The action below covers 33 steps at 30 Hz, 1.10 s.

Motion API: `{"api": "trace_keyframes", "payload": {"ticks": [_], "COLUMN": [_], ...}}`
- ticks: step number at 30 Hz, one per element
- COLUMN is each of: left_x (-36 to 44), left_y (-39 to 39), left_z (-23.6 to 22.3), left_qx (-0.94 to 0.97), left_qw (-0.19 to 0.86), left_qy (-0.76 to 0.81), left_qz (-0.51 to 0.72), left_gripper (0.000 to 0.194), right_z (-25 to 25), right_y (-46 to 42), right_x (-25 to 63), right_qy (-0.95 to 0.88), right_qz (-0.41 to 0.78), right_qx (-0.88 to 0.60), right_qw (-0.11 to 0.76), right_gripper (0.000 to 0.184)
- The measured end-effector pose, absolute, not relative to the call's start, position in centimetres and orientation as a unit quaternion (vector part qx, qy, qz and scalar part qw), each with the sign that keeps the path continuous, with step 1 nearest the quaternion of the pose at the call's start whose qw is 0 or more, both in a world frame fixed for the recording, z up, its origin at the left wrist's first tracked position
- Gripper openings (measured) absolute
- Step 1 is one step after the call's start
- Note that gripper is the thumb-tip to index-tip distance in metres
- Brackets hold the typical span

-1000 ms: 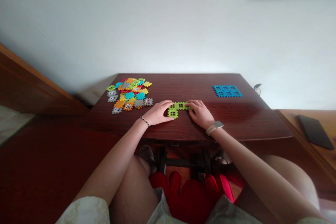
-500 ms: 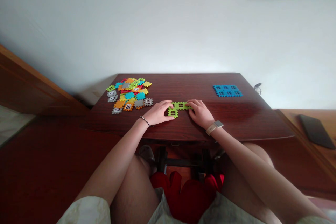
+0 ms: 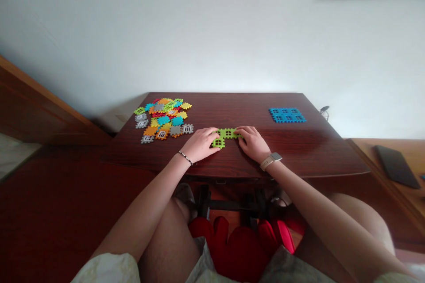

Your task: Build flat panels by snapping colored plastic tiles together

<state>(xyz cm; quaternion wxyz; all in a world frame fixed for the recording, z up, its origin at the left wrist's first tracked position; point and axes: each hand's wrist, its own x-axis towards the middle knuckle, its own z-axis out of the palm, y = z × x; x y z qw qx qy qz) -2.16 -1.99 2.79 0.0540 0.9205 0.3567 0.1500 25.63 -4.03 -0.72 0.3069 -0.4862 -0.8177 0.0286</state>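
Joined lime-green interlocking tiles [image 3: 228, 133] with window cut-outs lie on the table in front of me, a row with one tile set below its left end. My left hand [image 3: 200, 143] grips the left end, thumb at the lower tile and fingers over the upper edge. At the right end, my right hand [image 3: 253, 143] has its fingers on top and its thumb at the near edge, covering part of the tile there. Both hands rest close to the tabletop.
A heap of coloured tiles [image 3: 163, 120] lies on the left of the dark wooden table [image 3: 232, 110]. A blue joined panel [image 3: 287, 115] sits on the right. The wall [image 3: 212, 31] rises behind, and a black flat object [image 3: 396, 166] lies on a lower wooden surface at right.
Both hands keep their hold on the green tiles, with hardly any shift. My right knee has swung outward to the right.
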Motion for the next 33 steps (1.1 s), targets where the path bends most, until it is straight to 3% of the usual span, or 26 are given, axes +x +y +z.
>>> {"api": "trace_keyframes", "payload": {"ticks": [33], "left_x": [-2.7], "left_y": [-3.5], "left_z": [3.7], "left_qx": [0.919], "left_qw": [0.026], "left_qy": [0.378], "left_qz": [0.111], "left_gripper": [0.038], "right_z": [-0.6], "right_y": [-4.0], "right_x": [25.6], "right_qy": [-0.818], "right_qz": [0.026], "right_qx": [-0.488], "right_qw": [0.302], "right_gripper": [0.033]}}
